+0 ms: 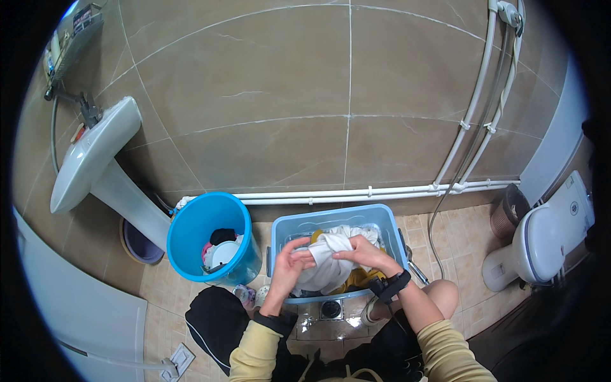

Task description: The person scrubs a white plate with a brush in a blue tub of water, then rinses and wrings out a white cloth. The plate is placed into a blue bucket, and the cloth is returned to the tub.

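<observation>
A light-blue plastic tub (334, 213) stands on the floor before me, holding wet laundry. My right hand (365, 254) grips a white cloth (329, 260) between thumb and fingers, lifted in folds over the tub. Left of that cloth is my left hand (293, 263), palm turned up and fingers apart. Its fingertips meet the cloth's edge; whether they pinch any of it is not plain. Mustard-yellow fabric (355, 280) shows beneath the white cloth. More white fabric (370, 233) lies at the tub's back right, partly hidden by my right hand.
To the left, a blue bucket (179, 248) contains clothes and a white object. Behind it stands a pedestal sink (102, 148). A shower head (416, 267) lies right of the tub. Further right are a toilet (539, 243) and bin (508, 215). A floor drain (331, 309) lies in front.
</observation>
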`<state>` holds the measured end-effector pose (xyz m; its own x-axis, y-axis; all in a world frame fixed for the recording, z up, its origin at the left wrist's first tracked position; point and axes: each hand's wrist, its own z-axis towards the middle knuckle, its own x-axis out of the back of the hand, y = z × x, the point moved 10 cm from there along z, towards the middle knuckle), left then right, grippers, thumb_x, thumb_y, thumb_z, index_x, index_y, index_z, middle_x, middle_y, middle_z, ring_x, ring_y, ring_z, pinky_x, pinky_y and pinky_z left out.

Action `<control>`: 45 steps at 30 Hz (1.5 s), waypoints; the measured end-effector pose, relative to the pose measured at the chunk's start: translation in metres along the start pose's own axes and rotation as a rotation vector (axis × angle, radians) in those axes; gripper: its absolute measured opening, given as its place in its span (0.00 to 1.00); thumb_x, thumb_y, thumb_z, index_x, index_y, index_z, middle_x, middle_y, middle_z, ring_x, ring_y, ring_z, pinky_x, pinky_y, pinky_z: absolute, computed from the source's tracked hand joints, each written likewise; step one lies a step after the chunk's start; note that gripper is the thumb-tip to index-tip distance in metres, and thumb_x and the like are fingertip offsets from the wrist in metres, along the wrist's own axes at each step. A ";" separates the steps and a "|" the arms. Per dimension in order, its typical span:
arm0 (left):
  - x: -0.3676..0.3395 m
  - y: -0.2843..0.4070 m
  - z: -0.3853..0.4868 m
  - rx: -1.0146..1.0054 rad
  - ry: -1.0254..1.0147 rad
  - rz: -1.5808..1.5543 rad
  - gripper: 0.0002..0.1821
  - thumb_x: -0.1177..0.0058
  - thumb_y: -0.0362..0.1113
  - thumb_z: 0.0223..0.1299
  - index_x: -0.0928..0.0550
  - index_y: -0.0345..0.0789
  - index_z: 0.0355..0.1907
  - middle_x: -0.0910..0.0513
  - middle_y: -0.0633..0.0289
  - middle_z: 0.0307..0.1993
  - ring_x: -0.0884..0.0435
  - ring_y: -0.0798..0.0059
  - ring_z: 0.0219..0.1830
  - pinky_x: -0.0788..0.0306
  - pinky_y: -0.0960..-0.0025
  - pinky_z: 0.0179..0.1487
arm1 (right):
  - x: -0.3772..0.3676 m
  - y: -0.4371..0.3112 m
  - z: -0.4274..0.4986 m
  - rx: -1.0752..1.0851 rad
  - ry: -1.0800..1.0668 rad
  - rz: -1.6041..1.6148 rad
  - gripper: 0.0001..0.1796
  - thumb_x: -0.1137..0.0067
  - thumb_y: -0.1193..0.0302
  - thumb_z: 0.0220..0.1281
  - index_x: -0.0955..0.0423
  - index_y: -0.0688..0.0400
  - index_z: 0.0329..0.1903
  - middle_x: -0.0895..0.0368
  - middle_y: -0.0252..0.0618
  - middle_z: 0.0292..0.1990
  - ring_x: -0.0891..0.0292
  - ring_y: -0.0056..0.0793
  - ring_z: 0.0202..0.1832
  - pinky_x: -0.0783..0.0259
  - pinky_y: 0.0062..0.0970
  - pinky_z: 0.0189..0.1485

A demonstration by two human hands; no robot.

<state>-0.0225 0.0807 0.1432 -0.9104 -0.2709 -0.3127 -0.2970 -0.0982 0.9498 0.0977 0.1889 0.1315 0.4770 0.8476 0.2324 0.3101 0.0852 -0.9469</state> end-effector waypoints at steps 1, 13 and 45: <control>0.010 -0.005 0.004 0.016 0.032 0.076 0.29 0.57 0.17 0.56 0.33 0.33 0.63 0.22 0.55 0.52 0.21 0.73 0.51 0.28 0.73 0.53 | 0.003 -0.007 -0.001 0.020 -0.017 0.087 0.19 0.32 0.65 0.55 0.20 0.66 0.44 0.17 0.34 0.36 0.25 0.19 0.40 0.29 0.23 0.45; 0.038 -0.035 0.024 -0.166 0.139 0.719 0.18 0.32 0.36 0.45 0.19 0.32 0.39 0.17 0.55 0.34 0.18 0.64 0.37 0.27 0.66 0.44 | 0.027 -0.119 -0.019 0.196 -0.058 0.141 0.16 0.30 0.71 0.49 0.18 0.64 0.41 0.16 0.32 0.35 0.24 0.16 0.37 0.30 0.19 0.44; 0.036 0.065 -0.013 -0.189 0.245 1.126 0.11 0.40 0.28 0.45 0.26 0.36 0.32 0.21 0.54 0.32 0.21 0.53 0.36 0.28 0.58 0.38 | 0.010 -0.024 0.021 0.282 0.077 -0.412 0.12 0.48 0.72 0.57 0.23 0.66 0.41 0.18 0.46 0.33 0.22 0.35 0.38 0.28 0.32 0.44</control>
<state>-0.0711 0.0517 0.1933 -0.5461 -0.4709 0.6929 0.7094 0.1800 0.6814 0.0781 0.2067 0.1519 0.4243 0.6739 0.6048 0.2557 0.5516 -0.7939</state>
